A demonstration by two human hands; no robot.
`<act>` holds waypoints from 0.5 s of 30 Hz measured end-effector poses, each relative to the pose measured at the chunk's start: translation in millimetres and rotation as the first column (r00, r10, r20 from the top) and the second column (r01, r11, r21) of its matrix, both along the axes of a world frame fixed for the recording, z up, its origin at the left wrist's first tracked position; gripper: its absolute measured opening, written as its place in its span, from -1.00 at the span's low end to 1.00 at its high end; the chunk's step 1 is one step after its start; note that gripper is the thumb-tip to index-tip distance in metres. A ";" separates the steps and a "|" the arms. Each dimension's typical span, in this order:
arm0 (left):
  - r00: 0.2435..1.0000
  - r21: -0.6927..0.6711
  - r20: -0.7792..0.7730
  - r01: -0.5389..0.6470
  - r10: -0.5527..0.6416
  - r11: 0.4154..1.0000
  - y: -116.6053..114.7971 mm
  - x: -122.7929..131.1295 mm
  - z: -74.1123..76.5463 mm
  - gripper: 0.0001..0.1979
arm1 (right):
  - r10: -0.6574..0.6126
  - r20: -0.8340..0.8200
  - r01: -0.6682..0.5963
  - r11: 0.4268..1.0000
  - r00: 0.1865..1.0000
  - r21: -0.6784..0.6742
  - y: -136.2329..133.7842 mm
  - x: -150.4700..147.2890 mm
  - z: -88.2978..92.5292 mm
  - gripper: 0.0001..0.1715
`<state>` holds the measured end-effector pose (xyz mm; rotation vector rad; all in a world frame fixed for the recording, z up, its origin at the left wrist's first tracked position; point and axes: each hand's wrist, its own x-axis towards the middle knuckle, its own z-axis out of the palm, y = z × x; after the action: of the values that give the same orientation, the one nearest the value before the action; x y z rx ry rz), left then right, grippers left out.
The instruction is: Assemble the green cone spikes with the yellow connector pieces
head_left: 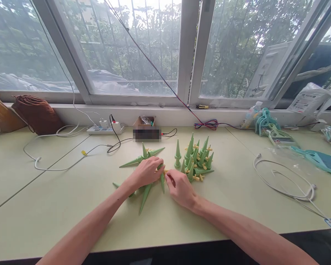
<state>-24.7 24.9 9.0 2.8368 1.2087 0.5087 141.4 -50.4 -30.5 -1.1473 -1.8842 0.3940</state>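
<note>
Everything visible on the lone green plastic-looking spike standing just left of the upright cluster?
The green, plastic-looking tapered spike is a slim cone rising to a point, with a collar below, then a short neck and wider base. It stands upright on the pale yellow-green table, beyond the right hand. Neither hand touches it; no yellow piece shows on it.

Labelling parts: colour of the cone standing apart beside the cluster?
Green cone, clearest in the head view.
</note>
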 end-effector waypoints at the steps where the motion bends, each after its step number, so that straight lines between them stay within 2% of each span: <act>1: 1.000 -0.003 0.001 -0.011 0.011 1.000 0.2 0.0 -0.3 -0.75 | 0.003 -0.002 -0.003 1.000 1.000 -0.004 0.1 0.1 0.3 -0.75; 11: 0.987 0.015 0.123 -0.108 0.105 0.994 0.3 2.0 3.3 -0.72 | -0.003 -0.071 0.003 1.000 0.997 0.006 2.0 0.9 0.6 -0.75; 15: 0.984 0.011 0.128 -0.123 0.121 0.992 0.7 1.2 2.6 -0.70 | -0.007 -0.090 0.009 1.000 0.996 0.018 2.7 1.4 0.2 -0.77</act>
<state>-23.6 25.6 11.7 2.7088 1.3664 0.6976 142.7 -47.7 -30.3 -1.1067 -1.8006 0.4163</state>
